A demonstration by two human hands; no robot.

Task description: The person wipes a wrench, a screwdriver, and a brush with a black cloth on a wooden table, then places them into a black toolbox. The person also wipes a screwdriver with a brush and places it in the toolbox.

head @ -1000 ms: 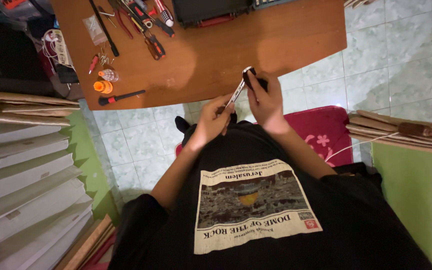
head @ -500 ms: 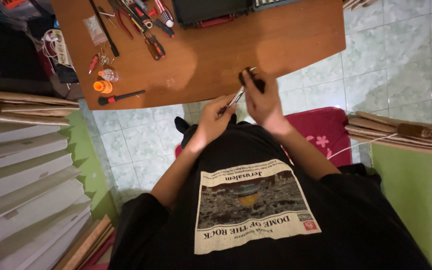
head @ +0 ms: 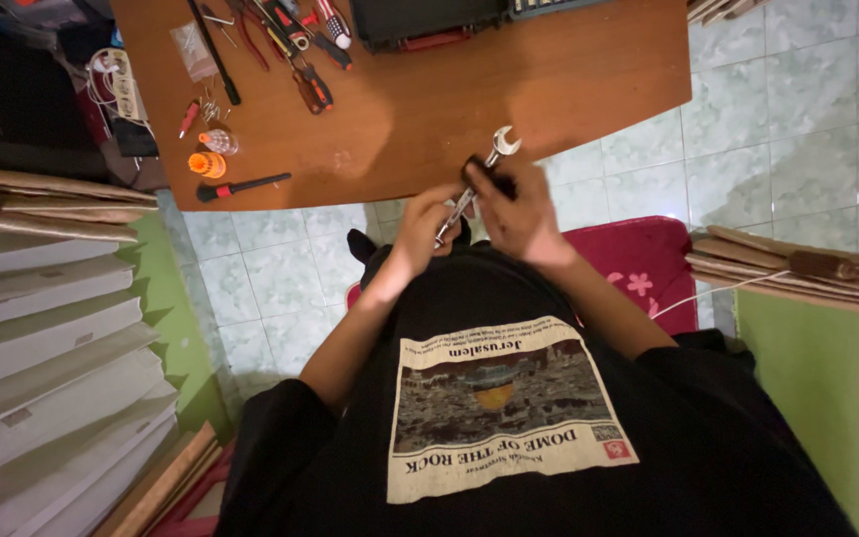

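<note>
My left hand grips the lower end of a silver open-ended wrench. The wrench slants up to the right, and its forked head shows above my fingers at the edge of the brown wooden table. My right hand presses a small dark cloth around the middle of the wrench's shaft. Both hands are held close together just above my lap, in front of my black printed shirt.
Pliers and screwdrivers lie at the table's far left, with an orange-capped bottle and a black-handled tool near its edge. A dark case sits at the back. A red cushion lies on the tiled floor. Cardboard stacks flank me.
My right hand has slid down the shaft with the cloth, and the wrench's forked head is now uncovered. My left hand has kept its hold.
</note>
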